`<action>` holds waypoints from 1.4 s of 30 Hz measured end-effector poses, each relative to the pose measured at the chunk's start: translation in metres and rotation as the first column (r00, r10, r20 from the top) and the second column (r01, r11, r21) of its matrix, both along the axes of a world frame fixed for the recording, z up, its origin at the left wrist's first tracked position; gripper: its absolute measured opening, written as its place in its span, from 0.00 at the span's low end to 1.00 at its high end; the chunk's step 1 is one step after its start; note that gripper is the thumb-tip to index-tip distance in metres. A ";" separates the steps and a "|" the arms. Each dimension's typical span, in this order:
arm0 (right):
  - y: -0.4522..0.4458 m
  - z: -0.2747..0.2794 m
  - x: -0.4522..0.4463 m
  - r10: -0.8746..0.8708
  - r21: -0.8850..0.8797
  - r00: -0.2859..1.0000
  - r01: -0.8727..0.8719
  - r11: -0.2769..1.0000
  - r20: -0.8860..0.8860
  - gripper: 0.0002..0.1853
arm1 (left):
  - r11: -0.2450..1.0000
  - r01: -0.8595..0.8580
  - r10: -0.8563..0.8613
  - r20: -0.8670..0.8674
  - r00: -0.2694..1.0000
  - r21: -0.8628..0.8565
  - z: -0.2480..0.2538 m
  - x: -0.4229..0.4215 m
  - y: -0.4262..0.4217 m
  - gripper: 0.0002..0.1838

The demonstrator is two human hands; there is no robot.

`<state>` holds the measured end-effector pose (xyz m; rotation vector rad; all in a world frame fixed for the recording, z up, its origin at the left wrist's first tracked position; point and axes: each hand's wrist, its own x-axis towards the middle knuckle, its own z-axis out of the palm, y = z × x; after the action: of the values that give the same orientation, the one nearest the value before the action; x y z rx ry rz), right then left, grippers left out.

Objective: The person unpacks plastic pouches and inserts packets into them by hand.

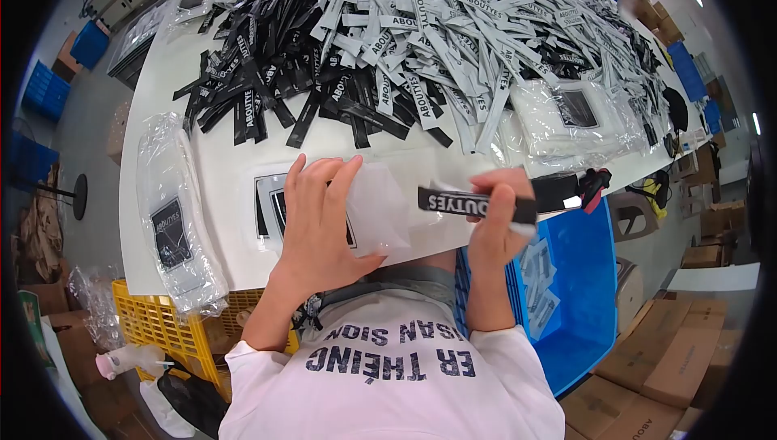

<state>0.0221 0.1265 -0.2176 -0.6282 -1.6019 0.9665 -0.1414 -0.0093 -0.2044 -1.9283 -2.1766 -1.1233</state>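
My left hand (317,217) lies with its fingers spread on a frosted white plastic bag (379,212). A black printed panel shows on the bag under my palm, partly hidden by the fingers. My right hand (500,217) is closed on a black strip (453,202) with white "ABOUTYES" lettering, held over the table's near edge. Something pale shows by that hand's fingers, too blurred to name. Beyond both hands is a large heap of black strips (255,84) and white strips (421,35) with the same lettering.
Clear-wrapped packs of bags lie on the white table (162,76), one pack at left (174,221), another pack at right (571,116). Below the edge are a blue bin (579,278) and a yellow crate (162,318). Cardboard boxes (672,351) stand at lower right.
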 end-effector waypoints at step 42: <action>-0.006 0.003 -0.030 0.759 -0.306 0.551 -0.698 0.647 0.346 0.14 | 0.983 -0.166 0.057 0.719 0.693 0.082 -0.011 -0.006 -0.010 0.07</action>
<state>-0.0076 0.1205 -0.2150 -0.2370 -2.3191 1.6492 -0.1475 -0.0198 -0.2156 -1.3845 -2.3671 -2.2258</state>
